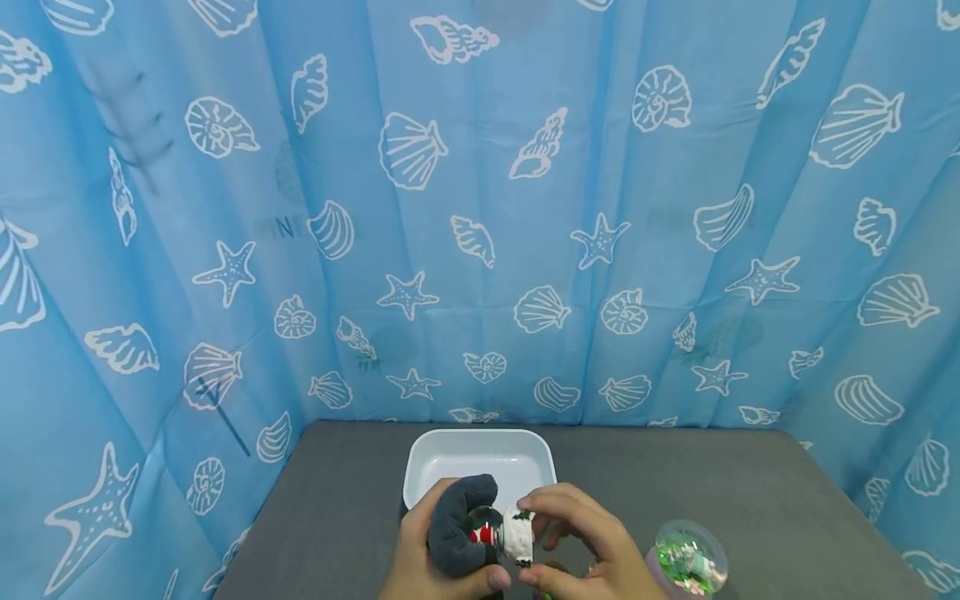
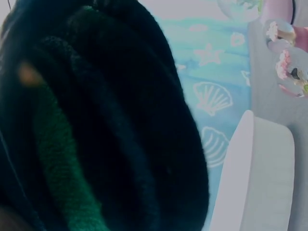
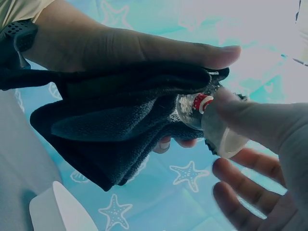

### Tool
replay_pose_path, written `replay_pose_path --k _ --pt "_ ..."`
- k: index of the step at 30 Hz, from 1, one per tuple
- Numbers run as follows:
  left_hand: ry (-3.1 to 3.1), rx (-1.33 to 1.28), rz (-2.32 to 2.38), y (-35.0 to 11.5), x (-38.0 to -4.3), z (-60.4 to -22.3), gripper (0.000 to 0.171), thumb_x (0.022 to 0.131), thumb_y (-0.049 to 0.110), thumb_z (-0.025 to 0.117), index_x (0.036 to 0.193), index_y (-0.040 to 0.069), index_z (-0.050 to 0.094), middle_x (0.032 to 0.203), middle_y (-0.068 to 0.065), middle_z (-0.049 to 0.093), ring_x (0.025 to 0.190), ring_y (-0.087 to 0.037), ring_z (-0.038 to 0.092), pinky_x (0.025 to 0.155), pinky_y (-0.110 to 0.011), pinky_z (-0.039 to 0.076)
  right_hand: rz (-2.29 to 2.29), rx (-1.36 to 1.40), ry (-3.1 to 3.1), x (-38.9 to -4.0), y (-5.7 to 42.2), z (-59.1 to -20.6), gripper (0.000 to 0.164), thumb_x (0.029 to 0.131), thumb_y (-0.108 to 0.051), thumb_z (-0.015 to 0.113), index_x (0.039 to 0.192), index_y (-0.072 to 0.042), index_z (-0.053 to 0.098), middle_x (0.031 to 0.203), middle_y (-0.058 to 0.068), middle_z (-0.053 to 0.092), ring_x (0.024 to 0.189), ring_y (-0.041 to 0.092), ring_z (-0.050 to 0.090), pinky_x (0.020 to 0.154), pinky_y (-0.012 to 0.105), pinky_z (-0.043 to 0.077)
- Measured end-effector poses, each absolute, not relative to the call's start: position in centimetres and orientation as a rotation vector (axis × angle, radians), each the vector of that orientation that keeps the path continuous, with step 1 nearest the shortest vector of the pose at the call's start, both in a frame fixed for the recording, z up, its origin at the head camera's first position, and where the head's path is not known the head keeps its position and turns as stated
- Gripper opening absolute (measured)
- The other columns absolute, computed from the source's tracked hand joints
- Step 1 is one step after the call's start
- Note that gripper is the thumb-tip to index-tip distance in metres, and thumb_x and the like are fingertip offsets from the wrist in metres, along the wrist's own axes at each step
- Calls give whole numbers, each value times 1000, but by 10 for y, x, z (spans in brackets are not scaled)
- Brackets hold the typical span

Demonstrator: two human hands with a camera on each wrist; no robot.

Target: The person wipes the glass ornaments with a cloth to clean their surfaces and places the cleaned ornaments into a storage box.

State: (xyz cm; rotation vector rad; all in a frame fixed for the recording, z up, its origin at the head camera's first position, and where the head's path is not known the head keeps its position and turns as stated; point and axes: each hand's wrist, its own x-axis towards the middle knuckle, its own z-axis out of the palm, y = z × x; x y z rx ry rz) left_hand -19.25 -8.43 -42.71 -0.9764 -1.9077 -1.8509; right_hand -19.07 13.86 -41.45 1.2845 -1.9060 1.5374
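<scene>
In the head view my left hand (image 1: 417, 552) grips a folded dark grey cloth (image 1: 448, 529), which wraps around the glass ball of a small snow globe (image 1: 517, 537). A red figure shows inside the glass. My right hand (image 1: 596, 542) pinches the globe's white base between thumb and fingers. The globe lies on its side, base to the right. In the right wrist view the cloth (image 3: 110, 125) hangs in folds from my left hand (image 3: 139, 48), and my right thumb lies on the base (image 3: 221, 132). Dark cloth (image 2: 120, 120) fills much of the left wrist view, hiding the globe.
A white tray (image 1: 480, 435) stands on the grey table (image 1: 337, 500) beyond my hands. Another snow globe (image 1: 688, 558) with green inside stands to the right. Small pink-flowered globes (image 2: 285, 65) appear in the left wrist view. A blue shell-patterned curtain (image 1: 480, 208) hangs behind.
</scene>
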Motion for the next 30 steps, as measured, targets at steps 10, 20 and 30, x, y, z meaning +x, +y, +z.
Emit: replay_pose_path --k 10,20,30 --pt "-1930 -1026 -1947 -84 -192 -426 65 79 3 79 136 9 50 122 -10 62 104 -26 66 91 -37 57 1387 1379 -1685 -193 136 -410 50 75 13 74 122 2 61 122 19 58 110 20 56 75 25 51" --pt "-1934 -1017 -1854 -81 -192 -425 63 79 11 82 134 11 51 118 -7 63 98 -21 67 87 -35 58 1386 1318 -1737 -189 136 -405 52 73 8 77 123 2 62 112 14 62 93 15 58 66 20 50" --pt "-1864 -1118 -1738 -79 -194 -427 68 75 11 86 132 7 51 116 -7 62 97 -20 66 89 -34 57 1665 1054 -2104 -185 144 -415 40 81 5 72 118 -9 65 87 2 68 73 11 66 62 29 58"
